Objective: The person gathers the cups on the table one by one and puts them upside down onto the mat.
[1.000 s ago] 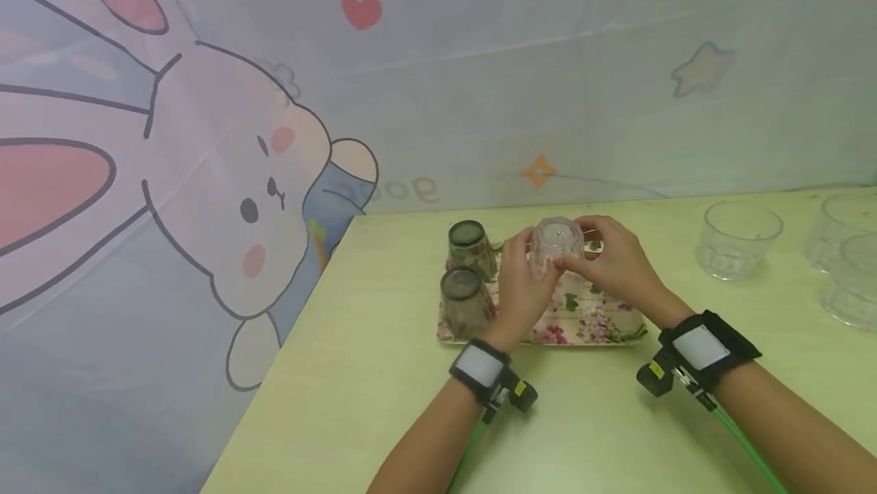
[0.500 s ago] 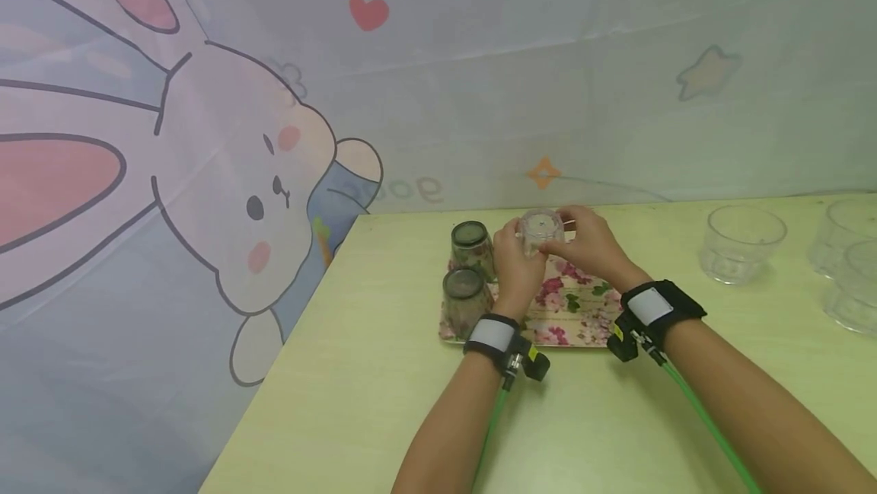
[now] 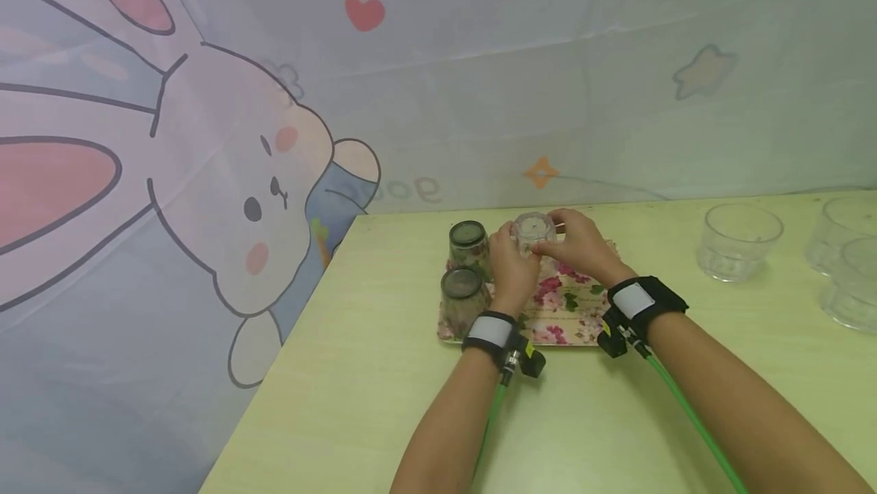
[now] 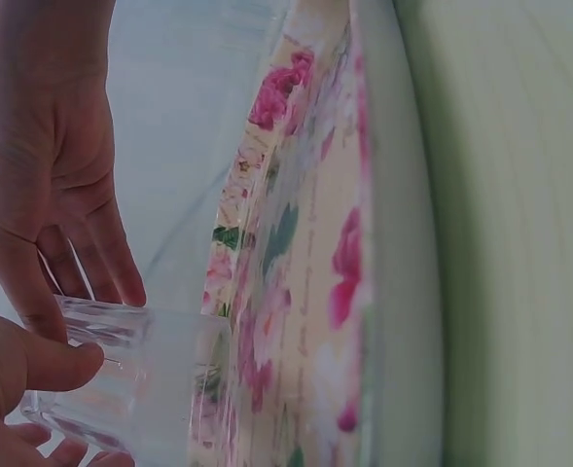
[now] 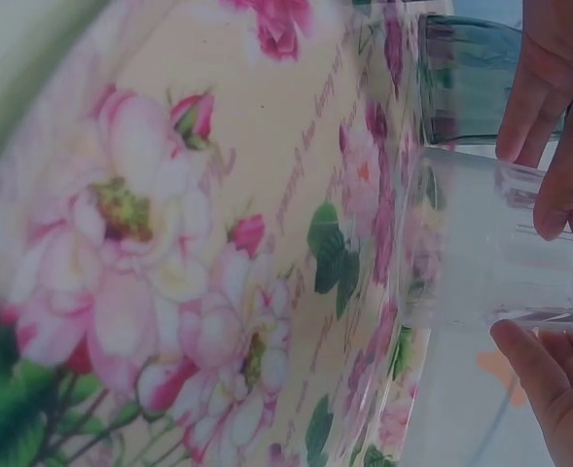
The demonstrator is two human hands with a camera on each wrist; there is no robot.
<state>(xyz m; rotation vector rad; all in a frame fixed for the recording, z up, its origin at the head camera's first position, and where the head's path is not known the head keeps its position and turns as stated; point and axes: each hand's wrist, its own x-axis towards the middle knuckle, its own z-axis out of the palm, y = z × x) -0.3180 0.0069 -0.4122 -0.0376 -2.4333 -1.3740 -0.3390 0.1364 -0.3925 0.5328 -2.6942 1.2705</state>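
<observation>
A clear glass (image 3: 534, 229) stands upside down at the back middle of a floral tray (image 3: 572, 315). Its left side is gripped by my left hand (image 3: 515, 269), while my right hand (image 3: 582, 247) holds the right side with thumb and fingers. In the left wrist view the mouth of the clear glass (image 4: 160, 379) is down at the tray; whether it touches cannot be told. Two dark tinted glasses, a rear one (image 3: 469, 247) and a front one (image 3: 464, 300), sit upside down along the tray's left side, close to my left hand.
On the right of the pale yellow table (image 3: 329, 403) stand wider clear glass bowls: one nearer bowl (image 3: 736, 247) and two overlapping ones, a rear bowl (image 3: 832, 231) and a front bowl (image 3: 856, 288). Behind the table hangs a printed cloth (image 3: 514, 83) with a rabbit.
Both hands have carried the clear glass leftward, toward the tinted glasses. Over the last half second it has moved slightly further left and down.
</observation>
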